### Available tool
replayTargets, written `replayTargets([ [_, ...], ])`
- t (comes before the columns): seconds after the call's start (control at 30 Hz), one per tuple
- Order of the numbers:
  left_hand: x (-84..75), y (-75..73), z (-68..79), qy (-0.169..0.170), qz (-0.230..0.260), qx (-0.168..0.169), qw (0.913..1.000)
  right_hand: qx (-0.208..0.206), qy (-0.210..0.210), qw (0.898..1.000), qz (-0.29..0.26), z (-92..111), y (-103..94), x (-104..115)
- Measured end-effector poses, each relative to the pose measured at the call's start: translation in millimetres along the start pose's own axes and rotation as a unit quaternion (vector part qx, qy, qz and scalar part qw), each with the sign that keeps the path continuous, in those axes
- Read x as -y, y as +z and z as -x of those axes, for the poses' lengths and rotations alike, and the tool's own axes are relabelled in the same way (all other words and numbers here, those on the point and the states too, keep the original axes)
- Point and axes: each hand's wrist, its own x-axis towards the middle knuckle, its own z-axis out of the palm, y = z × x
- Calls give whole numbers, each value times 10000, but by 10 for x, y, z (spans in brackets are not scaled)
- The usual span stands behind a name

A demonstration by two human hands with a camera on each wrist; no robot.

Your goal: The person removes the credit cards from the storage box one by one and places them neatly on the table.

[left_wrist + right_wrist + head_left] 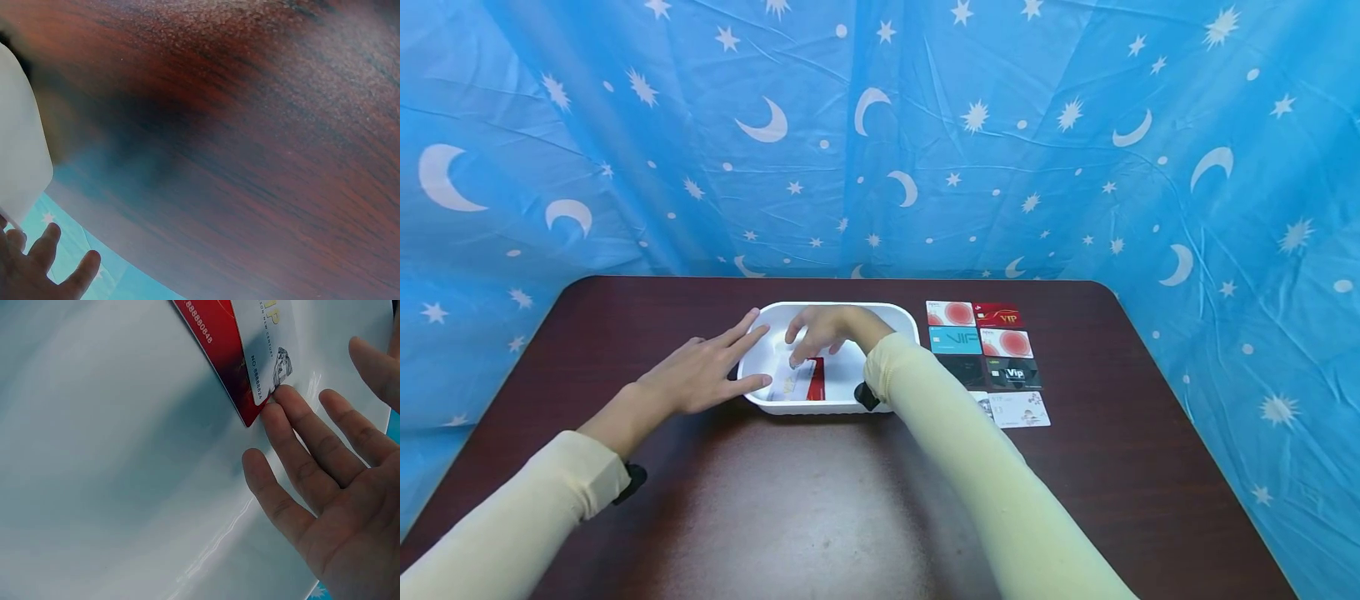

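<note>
A white plastic tray (850, 383) stands on the table with two cards inside: a white VIP card (265, 337) partly overlapping a red card (215, 344). My right hand (831, 325) reaches into the tray from above. Its fingertips touch the lower ends of the cards, and the thumb stays apart from them. My left hand (700, 375) is at the tray's left rim, fingers spread and nearly straight. In the left wrist view, that hand (37, 269) shows only at the lower left corner, beside the tray's side (22, 125).
Right of the tray, several cards lie in two columns, among them a teal card (955, 340), a red VIP card (997, 314) and a white card (1019, 409). My right sleeve (970, 442) covers part of the lower ones. A blue curtain (880, 142) hangs behind the dark table (760, 500).
</note>
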Motion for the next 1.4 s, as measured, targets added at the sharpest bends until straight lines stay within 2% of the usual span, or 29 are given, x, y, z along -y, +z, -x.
replayTargets([
  [0.53,-17,-12,10,1,11,41,10000,134,76,9993,345,-17,39,84],
  [0.73,-19,-12,6,0,16,3,10000,-352,-215,9960,789,-12,57,92],
  [0.87,-20,-12,5,-43,4,34,10000,-822,-674,9840,1432,-15,68,119],
  [1.0,-29,-20,5,-37,0,41,10000,-1062,-875,9763,1672,-1,75,154],
  [1.23,-21,-3,0,-53,40,35,10000,-745,-903,9761,1829,57,74,167],
  [1.4,-11,-1,11,-37,3,6,10000,-607,-1071,9714,2032,106,57,157],
])
